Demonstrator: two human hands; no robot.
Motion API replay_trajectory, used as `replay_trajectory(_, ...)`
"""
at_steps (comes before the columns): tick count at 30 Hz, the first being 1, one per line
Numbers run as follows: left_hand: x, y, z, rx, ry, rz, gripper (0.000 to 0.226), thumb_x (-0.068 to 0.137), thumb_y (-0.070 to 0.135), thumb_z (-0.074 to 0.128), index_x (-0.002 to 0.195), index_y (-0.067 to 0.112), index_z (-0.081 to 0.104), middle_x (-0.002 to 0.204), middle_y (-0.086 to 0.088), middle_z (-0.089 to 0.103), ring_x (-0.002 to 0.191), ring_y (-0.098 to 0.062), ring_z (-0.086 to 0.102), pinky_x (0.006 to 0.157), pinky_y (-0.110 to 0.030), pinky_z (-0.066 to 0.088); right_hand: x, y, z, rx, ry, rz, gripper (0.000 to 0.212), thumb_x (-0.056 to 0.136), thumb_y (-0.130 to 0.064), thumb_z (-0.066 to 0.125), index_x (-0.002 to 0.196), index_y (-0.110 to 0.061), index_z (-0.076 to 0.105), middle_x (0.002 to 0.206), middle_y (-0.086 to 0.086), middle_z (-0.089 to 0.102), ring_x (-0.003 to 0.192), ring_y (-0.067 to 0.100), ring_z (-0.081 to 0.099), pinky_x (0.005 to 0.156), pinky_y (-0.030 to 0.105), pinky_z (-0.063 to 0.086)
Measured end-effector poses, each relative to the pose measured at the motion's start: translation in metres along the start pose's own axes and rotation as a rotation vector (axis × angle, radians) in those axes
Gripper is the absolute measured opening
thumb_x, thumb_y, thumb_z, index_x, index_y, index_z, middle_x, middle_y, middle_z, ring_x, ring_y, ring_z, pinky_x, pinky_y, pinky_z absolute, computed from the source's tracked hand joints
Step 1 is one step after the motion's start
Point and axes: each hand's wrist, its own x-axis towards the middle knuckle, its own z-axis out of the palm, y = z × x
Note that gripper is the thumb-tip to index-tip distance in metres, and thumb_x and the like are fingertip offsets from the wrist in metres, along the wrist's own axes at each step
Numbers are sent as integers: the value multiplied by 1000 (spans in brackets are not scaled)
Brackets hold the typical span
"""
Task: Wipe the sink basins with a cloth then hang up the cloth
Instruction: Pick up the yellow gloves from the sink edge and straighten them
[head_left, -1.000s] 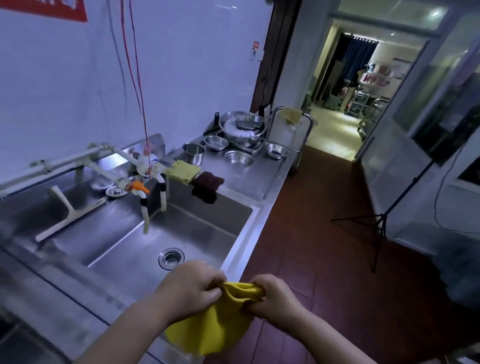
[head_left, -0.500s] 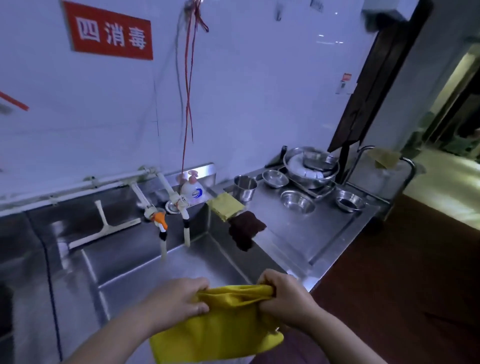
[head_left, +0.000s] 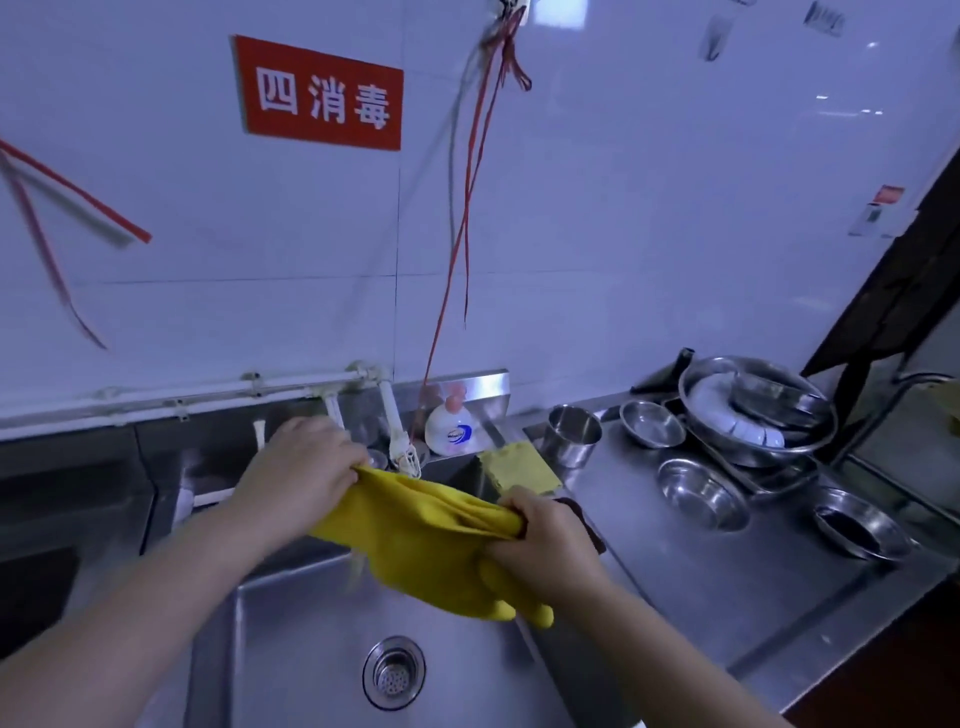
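A yellow cloth (head_left: 431, 540) is stretched between both hands above the steel sink basin (head_left: 291, 649). My left hand (head_left: 301, 467) grips its left end, close to the white taps (head_left: 402, 452) at the back of the basin. My right hand (head_left: 545, 540) grips the right end over the basin's right rim. The cloth sags and bunches below my right hand. The round drain strainer (head_left: 394, 673) lies in the basin floor beneath the cloth.
A second yellow cloth (head_left: 519, 470) and a dark cloth (head_left: 589, 519) lie on the basin's right rim. A soap bottle (head_left: 451, 428), a steel cup (head_left: 574, 434) and several steel bowls (head_left: 698, 496) crowd the counter. Red strings (head_left: 467, 218) hang down the wall.
Both hands have lifted the cloth up and away from me, toward the taps, and pulled it wider. The view has turned left and the drain has come into sight.
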Motion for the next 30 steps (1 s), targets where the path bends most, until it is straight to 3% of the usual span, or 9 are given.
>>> replay_trajectory(5,79,-39,-16,125,259,10,19,56,5,81,66,18,72,72,-5,53,76,-32,52,62,-38,43,81,-22,-3,107,108,2,14,69,-29,66,75,-30,54,68,-9,57,67,6,54,60,31,46)
replay_trajectory(7,112,-51,-15,163,255,-34,15,67,5,74,74,18,74,72,-6,49,75,-31,50,57,-33,39,114,-26,-2,112,155,-1,16,69,-30,66,70,-30,50,63,-8,55,61,4,51,55,30,42)
replay_trajectory(11,174,-74,8,59,134,-227,31,91,17,43,96,35,68,84,2,54,81,-23,56,57,-27,35,167,-22,3,116,210,27,16,69,-33,66,74,-33,51,65,-11,57,63,2,53,52,24,42)
replay_trajectory(14,209,-77,31,-245,177,-303,30,87,15,48,98,32,70,99,0,69,94,-25,59,71,-30,43,189,-14,8,147,280,66,16,69,-34,66,76,-31,51,65,-9,59,62,3,55,56,29,47)
replay_trajectory(19,246,-69,68,-959,70,-379,30,87,-3,46,86,19,66,95,-16,67,85,-33,63,80,-42,52,206,0,20,153,343,86,15,69,-35,64,75,-32,50,64,-9,58,61,6,55,56,33,49)
replay_trajectory(21,254,-62,83,-1181,-10,-415,33,88,-8,40,79,16,60,82,-17,62,70,-24,63,64,-29,55,209,5,25,132,329,87,18,70,-35,64,72,-32,46,63,-8,55,60,7,53,55,32,45)
replay_trajectory(24,257,-55,106,-1246,-208,-431,35,90,-3,41,78,22,61,70,-4,59,53,-13,51,41,-12,40,214,12,31,110,311,104,19,70,-35,65,75,-28,48,64,-6,56,61,6,53,57,33,45)
replay_trajectory(27,252,-54,123,-1246,-382,-449,32,95,9,44,108,34,61,81,2,64,67,-12,57,57,-19,48,217,19,37,102,286,120,18,72,-34,66,82,-26,52,67,-6,59,64,9,55,61,36,49)
replay_trajectory(30,247,-56,134,-1278,-389,-552,35,97,18,44,129,32,49,94,-2,66,84,-18,61,77,-30,50,220,27,43,107,257,155,19,73,-34,66,84,-29,51,67,-6,58,66,12,56,61,37,49)
